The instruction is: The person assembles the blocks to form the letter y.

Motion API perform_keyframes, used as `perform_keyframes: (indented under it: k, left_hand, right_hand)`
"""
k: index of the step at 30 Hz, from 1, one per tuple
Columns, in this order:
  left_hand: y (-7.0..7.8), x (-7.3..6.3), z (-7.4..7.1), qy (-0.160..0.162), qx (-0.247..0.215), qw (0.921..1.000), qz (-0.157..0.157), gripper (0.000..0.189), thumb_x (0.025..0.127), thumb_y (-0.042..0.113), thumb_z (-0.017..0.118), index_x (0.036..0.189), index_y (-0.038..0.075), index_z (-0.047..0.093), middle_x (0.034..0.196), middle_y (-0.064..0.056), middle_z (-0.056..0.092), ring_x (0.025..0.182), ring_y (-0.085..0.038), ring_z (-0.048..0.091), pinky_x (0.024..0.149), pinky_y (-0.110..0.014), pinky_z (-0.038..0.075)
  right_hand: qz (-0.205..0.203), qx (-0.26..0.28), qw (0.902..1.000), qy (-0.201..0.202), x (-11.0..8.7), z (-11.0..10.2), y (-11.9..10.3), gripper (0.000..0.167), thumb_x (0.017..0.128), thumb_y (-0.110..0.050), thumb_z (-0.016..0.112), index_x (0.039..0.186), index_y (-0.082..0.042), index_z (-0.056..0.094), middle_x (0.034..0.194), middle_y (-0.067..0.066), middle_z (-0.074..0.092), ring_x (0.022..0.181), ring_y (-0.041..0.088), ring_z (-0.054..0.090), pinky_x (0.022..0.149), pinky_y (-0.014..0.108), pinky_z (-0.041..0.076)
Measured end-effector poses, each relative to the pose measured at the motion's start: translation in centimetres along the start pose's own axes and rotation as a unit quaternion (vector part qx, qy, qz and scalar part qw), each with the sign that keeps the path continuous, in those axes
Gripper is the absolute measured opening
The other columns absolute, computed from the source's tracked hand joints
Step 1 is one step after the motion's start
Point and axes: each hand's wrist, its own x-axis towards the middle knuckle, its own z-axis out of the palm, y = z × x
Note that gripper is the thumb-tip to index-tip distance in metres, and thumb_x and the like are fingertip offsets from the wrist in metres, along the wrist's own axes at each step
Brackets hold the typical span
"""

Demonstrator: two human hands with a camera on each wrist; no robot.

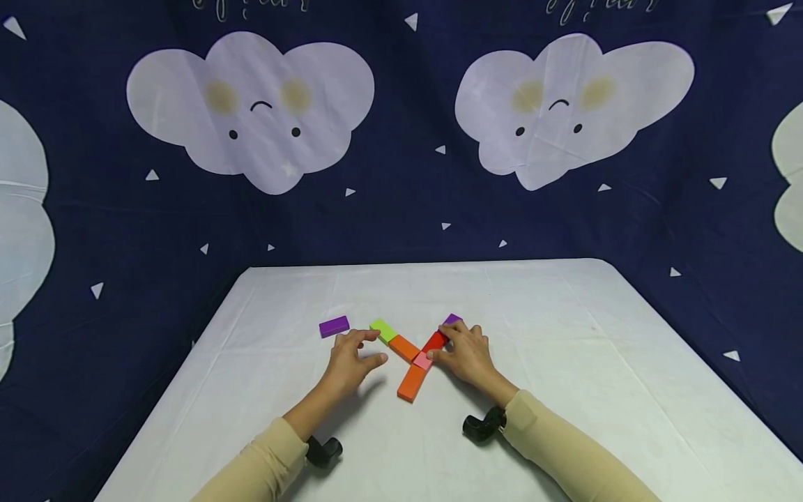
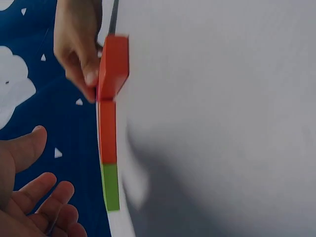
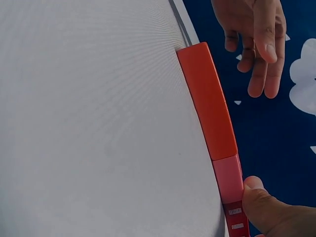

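Observation:
Flat blocks form a Y on the table. A pink block (image 1: 423,360) sits at its centre, an orange block (image 1: 411,383) runs toward me, and a second orange block (image 1: 404,348) with a lime green block (image 1: 383,331) makes the left branch. The right branch is a red block (image 1: 434,341) and a purple block (image 1: 453,318), partly behind fingers. My right hand (image 1: 467,354) grips the red block, its thumb beside the pink one. My left hand (image 1: 348,362) hovers left of the Y, thumb and index finger spread, holding nothing.
Another purple block (image 1: 334,326) lies apart, behind my left hand. All blocks rest on a white-covered table (image 1: 263,390). A dark blue cloth with clouds (image 1: 401,230) hangs behind the table. A black wrist device (image 1: 484,425) sits at each sleeve.

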Motion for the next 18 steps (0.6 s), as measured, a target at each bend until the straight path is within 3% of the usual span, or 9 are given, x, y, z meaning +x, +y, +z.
perform_keyframes:
  k: [10,18]
  left_hand:
    - [-1.2,2.2,-2.0,0.021,0.008,0.9997,-0.008,0.045,0.08,0.019,0.074,0.123,0.01,0.061,0.119,-0.008,0.061,0.113,-0.028,0.047,0.088,-0.039,0.039]
    - [-2.8,4.0,-4.1,0.013,0.024,0.9983,-0.052,0.05,0.084,0.024,0.07,0.13,0.011,0.056,0.129,-0.015,0.053,0.119,-0.035,0.04,0.094,-0.048,0.039]
  right_hand:
    - [0.002,-0.005,1.0,-0.004,0.0,-0.2,-0.2,0.062,0.074,-0.046,0.075,0.124,-0.01,0.063,0.118,0.006,0.06,0.088,0.026,0.044,0.071,0.034,0.03]
    - [-0.006,-0.007,0.9999,0.004,-0.1,-0.3,-0.2,0.061,0.074,-0.044,0.075,0.123,-0.011,0.063,0.115,0.005,0.06,0.086,0.026,0.044,0.07,0.034,0.03]
